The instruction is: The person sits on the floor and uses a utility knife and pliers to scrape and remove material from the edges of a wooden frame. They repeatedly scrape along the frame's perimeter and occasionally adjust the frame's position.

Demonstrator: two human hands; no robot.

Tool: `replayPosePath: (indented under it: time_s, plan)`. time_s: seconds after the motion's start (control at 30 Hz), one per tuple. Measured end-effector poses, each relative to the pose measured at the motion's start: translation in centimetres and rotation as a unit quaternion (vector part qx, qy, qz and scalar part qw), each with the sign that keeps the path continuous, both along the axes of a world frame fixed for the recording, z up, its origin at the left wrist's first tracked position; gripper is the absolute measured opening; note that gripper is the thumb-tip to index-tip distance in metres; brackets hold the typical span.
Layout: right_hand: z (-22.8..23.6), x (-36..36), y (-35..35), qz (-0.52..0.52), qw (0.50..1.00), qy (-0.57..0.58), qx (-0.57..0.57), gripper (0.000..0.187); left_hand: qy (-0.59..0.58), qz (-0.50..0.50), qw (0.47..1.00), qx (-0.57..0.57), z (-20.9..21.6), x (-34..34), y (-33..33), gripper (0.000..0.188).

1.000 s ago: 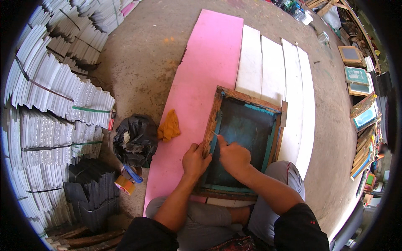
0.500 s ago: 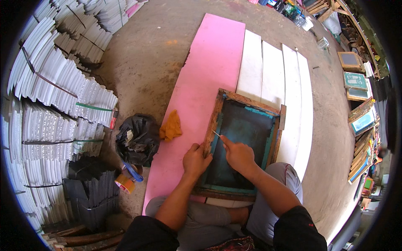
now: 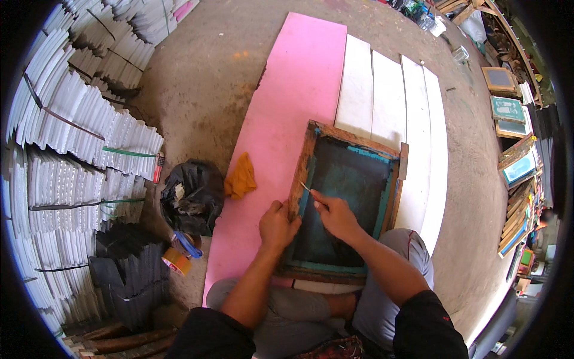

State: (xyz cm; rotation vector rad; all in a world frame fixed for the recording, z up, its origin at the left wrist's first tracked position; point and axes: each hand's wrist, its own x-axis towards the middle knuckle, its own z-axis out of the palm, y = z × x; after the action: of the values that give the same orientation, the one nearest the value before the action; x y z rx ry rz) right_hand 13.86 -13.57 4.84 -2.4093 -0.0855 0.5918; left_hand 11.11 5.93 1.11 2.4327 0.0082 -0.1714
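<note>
A wooden screen-printing frame [image 3: 303, 160] with a dark mesh [image 3: 348, 173] edged in teal rests tilted across my lap and the boards. My left hand [image 3: 278, 227] is closed around the frame's left bar, its thumb toward the mesh. In my right hand [image 3: 336, 216] is a thin metal tool [image 3: 305, 188], pinched with the index finger stretched along it. Its tip touches or hovers just over the inner edge of the left bar; I cannot tell which. The tool's handle is hidden in my palm, so its exact kind does not show.
Beneath the frame lie a pink board [image 3: 302, 78] and several white boards [image 3: 387, 90]. To the left are an orange cloth [image 3: 241, 178], a black plastic bag [image 3: 206, 206], tape rolls [image 3: 177, 261] and tied stacks of white sheets [image 3: 72, 113]. More frames [image 3: 508, 110] lean at the right.
The view has shifted slightly. The tool's tip stays by the left bar, and my right hand has moved only a little against the frame. My left hand keeps its grip.
</note>
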Motion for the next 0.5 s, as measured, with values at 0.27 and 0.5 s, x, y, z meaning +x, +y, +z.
replayPosePath:
  time_s: [0.27,0.5]
  plan:
    - [-2.2,-0.3,-1.3,0.042,0.997,-0.057,-0.005,0.056,0.007,-0.009,1.0,-0.008,0.3,0.1,0.2,0.052]
    - [1.7,0.9,0.1,0.1,0.974,-0.085,-0.186,0.043,0.019,-0.002,1.0,-0.007,0.7,0.3,0.6,0.051]
